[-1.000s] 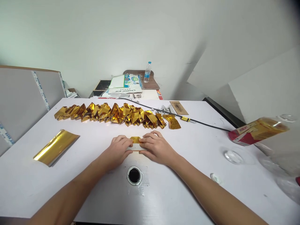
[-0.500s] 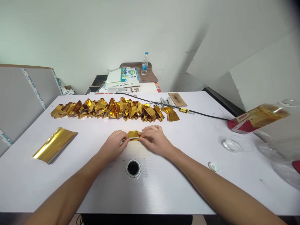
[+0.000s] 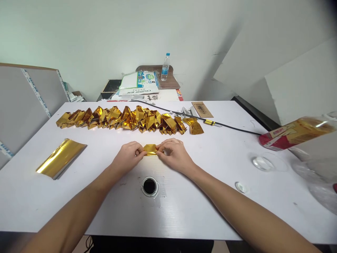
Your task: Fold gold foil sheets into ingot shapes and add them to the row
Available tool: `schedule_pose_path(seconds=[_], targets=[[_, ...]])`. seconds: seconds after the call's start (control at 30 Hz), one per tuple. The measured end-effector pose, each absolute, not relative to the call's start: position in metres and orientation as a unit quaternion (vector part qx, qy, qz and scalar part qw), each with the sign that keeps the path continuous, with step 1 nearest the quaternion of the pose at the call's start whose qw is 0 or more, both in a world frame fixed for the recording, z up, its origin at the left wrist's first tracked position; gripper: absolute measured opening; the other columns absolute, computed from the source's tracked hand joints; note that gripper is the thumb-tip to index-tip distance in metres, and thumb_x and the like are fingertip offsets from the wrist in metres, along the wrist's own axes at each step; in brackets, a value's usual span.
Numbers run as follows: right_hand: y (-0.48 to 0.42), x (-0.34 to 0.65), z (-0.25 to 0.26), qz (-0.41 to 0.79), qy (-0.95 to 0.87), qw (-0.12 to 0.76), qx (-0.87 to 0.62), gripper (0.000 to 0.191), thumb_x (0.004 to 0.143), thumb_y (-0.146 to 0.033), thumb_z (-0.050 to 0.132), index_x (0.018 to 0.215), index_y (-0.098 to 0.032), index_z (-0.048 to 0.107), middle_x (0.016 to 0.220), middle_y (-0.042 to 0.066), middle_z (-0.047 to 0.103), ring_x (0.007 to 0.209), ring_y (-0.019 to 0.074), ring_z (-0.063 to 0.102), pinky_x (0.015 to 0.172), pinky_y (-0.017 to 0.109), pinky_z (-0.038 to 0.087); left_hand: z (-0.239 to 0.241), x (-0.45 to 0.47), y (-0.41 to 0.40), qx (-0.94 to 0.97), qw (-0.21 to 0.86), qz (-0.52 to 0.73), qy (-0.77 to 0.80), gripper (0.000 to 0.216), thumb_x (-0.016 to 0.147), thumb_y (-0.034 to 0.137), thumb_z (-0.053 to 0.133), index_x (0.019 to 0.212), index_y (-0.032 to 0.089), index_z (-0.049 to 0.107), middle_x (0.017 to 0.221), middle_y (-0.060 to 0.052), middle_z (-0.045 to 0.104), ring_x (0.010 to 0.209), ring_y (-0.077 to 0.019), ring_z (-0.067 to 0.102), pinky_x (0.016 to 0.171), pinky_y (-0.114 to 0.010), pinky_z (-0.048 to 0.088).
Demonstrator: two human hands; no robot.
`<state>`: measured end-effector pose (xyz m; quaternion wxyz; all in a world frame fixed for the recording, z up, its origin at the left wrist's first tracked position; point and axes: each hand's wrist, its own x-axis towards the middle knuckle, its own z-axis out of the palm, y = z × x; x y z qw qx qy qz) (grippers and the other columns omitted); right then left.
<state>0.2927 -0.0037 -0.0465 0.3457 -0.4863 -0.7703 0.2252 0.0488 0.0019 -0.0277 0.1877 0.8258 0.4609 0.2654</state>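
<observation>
Between my hands, just above the table, is a small folded piece of gold foil paper. My left hand pinches its left end between thumb and fingers. At the right end, my right hand grips the paper in the same way, its fingers covering that corner. Beyond my hands stretches a long row of folded gold foil pieces, standing close together. A single folded gold piece sits at the row's right end. To the left lies a stack of flat gold foil sheets.
A round cable hole opens in the white table before me. On the right are a tilted bottle, a clear roll of tape and a white cap. A black cable and a yellow-handled tool lie behind.
The front flap of the gold paper, raised with a pale edge showing before, now lies down and shows gold. Both hands keep their hold at its ends. The view has shifted slightly.
</observation>
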Motion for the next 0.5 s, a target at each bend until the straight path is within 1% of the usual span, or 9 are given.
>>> schedule_pose_path(seconds=[0.2, 0.27, 0.33, 0.4, 0.47, 0.5], targets=[[-0.0048, 0.2913, -0.0435, 0.231, -0.769, 0.326, -0.499, 0.008, 0.086, -0.021, 0.077, 0.082, -0.025, 0.072, 0.106, 0.002, 0.081, 0.11, 0.0282, 0.066, 0.104, 0.053, 0.037, -0.0278, 0.0494, 0.0032, 0.822, 0.192, 0.263, 0.467, 0.018, 0.093, 0.024, 0.071, 0.077, 0.02, 0.065, 0.078, 0.001, 0.07, 0.069, -0.0141, 0.062, 0.07, -0.027, 0.049], [-0.0052, 0.2923, -0.0433, 0.222, -0.775, 0.314, -0.502, 0.007, 0.087, -0.021, 0.077, 0.086, -0.026, 0.072, 0.105, 0.001, 0.08, 0.11, 0.0276, 0.065, 0.103, 0.051, 0.036, -0.0285, 0.0494, 0.0025, 0.824, 0.185, 0.26, 0.468, 0.017, 0.093, 0.024, 0.071, 0.078, 0.02, 0.064, 0.078, 0.001, 0.069, 0.07, -0.0143, 0.061, 0.069, -0.027, 0.049], [-0.0055, 0.2941, -0.0439, 0.207, -0.79, 0.3, -0.493, 0.006, 0.091, -0.022, 0.074, 0.094, -0.027, 0.074, 0.105, 0.002, 0.08, 0.11, 0.0273, 0.064, 0.101, 0.048, 0.037, -0.0287, 0.0488, 0.0015, 0.828, 0.176, 0.253, 0.467, 0.012, 0.095, 0.023, 0.068, 0.083, 0.02, 0.065, 0.081, 0.001, 0.069, 0.072, -0.0152, 0.062, 0.07, -0.028, 0.05], [-0.0057, 0.2961, -0.0454, 0.187, -0.815, 0.289, -0.467, 0.011, 0.097, -0.023, 0.068, 0.103, -0.028, 0.077, 0.109, 0.004, 0.079, 0.111, 0.0268, 0.062, 0.099, 0.046, 0.037, -0.0283, 0.0477, -0.0001, 0.848, 0.159, 0.24, 0.446, 0.007, 0.098, 0.019, 0.062, 0.095, 0.021, 0.068, 0.089, -0.001, 0.072, 0.081, -0.0173, 0.065, 0.077, -0.03, 0.053], [-0.0062, 0.2976, -0.0473, 0.162, -0.842, 0.282, -0.432, 0.021, 0.101, -0.02, 0.062, 0.109, -0.03, 0.079, 0.115, 0.006, 0.077, 0.113, 0.026, 0.061, 0.099, 0.046, 0.035, -0.0274, 0.0458, -0.0029, 0.882, 0.124, 0.209, 0.405, 0.019, 0.1, 0.013, 0.055, 0.107, 0.022, 0.07, 0.101, -0.004, 0.075, 0.095, -0.0201, 0.067, 0.087, -0.034, 0.055], [-0.0065, 0.2981, -0.048, 0.146, -0.854, 0.277, -0.415, 0.026, 0.102, -0.018, 0.059, 0.111, -0.031, 0.08, 0.117, 0.006, 0.076, 0.113, 0.0257, 0.061, 0.099, 0.046, 0.034, -0.0269, 0.0447, -0.0048, 0.899, 0.098, 0.188, 0.384, 0.025, 0.1, 0.01, 0.053, 0.111, 0.023, 0.071, 0.106, -0.005, 0.075, 0.1, -0.0214, 0.066, 0.09, -0.036, 0.054]])
